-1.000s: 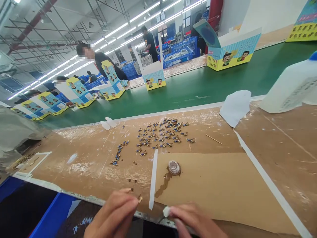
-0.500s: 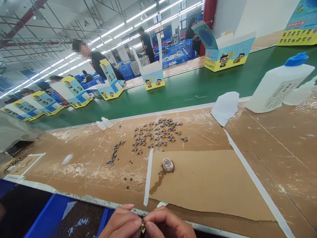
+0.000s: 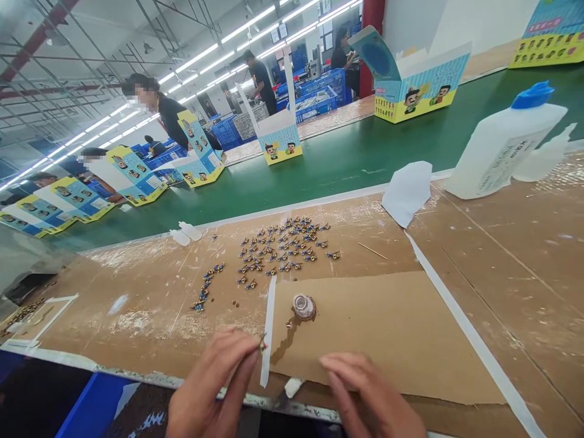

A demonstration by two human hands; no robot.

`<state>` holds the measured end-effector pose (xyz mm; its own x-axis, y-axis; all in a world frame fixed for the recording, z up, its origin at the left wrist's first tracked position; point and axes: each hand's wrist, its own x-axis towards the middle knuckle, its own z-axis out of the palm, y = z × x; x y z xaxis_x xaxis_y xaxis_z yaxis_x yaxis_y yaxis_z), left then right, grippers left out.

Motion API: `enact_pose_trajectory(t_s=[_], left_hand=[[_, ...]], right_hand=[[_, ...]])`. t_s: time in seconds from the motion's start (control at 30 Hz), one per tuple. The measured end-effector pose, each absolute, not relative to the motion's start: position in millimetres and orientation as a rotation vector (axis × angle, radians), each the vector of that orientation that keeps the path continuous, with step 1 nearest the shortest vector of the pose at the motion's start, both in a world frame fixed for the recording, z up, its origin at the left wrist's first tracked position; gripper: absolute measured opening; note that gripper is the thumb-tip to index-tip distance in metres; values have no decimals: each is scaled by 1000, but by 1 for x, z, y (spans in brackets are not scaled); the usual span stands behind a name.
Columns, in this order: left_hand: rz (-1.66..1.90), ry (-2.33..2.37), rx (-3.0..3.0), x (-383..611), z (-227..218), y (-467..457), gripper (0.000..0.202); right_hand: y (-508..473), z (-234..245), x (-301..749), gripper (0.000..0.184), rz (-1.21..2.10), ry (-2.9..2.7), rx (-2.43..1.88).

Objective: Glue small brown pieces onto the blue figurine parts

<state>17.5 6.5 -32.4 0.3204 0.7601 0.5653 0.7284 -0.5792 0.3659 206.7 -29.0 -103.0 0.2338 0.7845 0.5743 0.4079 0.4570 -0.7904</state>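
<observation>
My left hand (image 3: 216,380) pinches a tiny gold-coloured part (image 3: 263,345) between thumb and fingertips, above the left taped edge of a cardboard sheet (image 3: 387,328). Nothing is in my right hand (image 3: 367,389), which hovers over the sheet's front edge with thumb and fingers apart. On the sheet sits a small round dish (image 3: 303,304) with a dark wet smear running from it. Beyond it, many small blue-and-gold parts (image 3: 285,246) lie in rows, and a shorter line of them (image 3: 207,286) runs to the left.
A green conveyor (image 3: 328,161) crosses behind the table, carrying printed boxes (image 3: 417,91). To the right stands a large white bottle (image 3: 506,149) with a blue cap, near a white paper piece (image 3: 407,191). Thin sticks (image 3: 373,250) lie about. Co-workers (image 3: 171,115) are across the conveyor.
My hands have come apart and moved forward over the table. The small part stays in my left hand, while my right hand has let go and shifted right. The view has tilted slightly.
</observation>
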Motion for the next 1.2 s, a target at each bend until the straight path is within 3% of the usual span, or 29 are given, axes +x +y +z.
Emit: enact_pose_trajectory(t_s=[0.2,1.2], left_hand=[[909,1287,2773,46,-21,47,19],[375,1074,3106,72,-25,78,20]], right_hand=[[-22,-122,244,22,123,-1593,-1241],[-21,-110,235,23,65,-1375,-1088]])
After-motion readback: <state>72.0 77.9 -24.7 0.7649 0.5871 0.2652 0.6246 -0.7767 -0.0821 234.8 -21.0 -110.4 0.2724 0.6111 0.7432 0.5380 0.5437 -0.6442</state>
